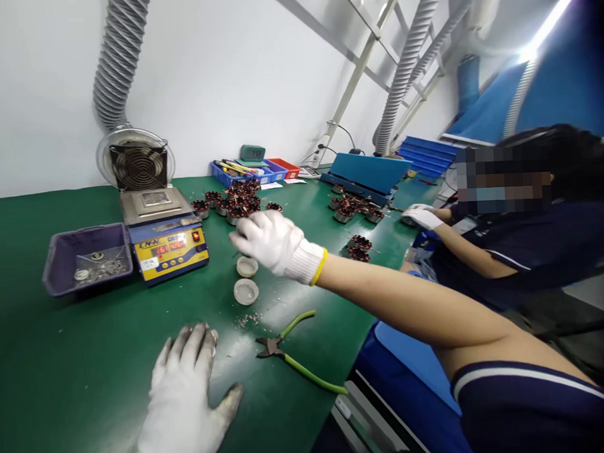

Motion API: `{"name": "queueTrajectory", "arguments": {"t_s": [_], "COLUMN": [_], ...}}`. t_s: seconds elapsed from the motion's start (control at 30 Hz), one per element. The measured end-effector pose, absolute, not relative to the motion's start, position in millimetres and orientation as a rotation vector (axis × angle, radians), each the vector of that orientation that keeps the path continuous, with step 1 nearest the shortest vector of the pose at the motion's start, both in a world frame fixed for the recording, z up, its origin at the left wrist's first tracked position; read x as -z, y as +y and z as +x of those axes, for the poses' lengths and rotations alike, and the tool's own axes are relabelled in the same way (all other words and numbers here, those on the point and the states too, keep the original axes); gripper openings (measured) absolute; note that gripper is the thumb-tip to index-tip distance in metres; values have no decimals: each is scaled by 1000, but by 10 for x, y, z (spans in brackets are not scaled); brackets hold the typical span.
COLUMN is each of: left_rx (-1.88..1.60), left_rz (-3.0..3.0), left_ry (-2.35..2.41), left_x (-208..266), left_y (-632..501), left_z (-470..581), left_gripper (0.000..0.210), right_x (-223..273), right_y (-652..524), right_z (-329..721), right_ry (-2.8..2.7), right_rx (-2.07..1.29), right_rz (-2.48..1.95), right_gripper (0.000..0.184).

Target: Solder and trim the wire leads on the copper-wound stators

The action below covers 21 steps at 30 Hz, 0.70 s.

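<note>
Sleeve (530,410), right hand (271,244) near coils (238,201), left hand (182,399) spread

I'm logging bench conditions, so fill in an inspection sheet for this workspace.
Surface: green table; pale bits lie between cups and cutters.
Job's things: coils heaped beyond the right hand; two cups nearer the wearer; cutters lying open.
Clutter: purple tray holding small parts, beside a yellow station with lit digits.
Hands: left hand palm down, fingers spread; right hand reaching out, its grip hidden.
Cables: black cables at the wall.
Surroundings: fan under a hose; co-worker at right.
</note>
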State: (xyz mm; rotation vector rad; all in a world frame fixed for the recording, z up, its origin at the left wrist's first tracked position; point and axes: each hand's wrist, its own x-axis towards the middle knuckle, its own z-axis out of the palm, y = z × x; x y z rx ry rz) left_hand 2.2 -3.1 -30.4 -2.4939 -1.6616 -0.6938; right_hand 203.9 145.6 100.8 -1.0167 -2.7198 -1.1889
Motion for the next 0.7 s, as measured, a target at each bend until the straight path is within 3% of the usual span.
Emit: {"name": "queueTrajectory", "arguments": {"t_s": [0.27,0.7], "left_rx": [372,415], "left_rz": [-2740,-2862], "left_ry": [-1992,-2234], "left_x": [102,6], "left_y": [-3,3], "left_z": [12,4], "left_gripper": [65,73], "right_x": [-1713,-1581], "right_y": [2386,2795], "right_z": [1010,438], "right_ry": [-2648,-2733], "right_rx": [906,829], "right_rz": [-1223,-1163], "right_gripper": [34,25]}}
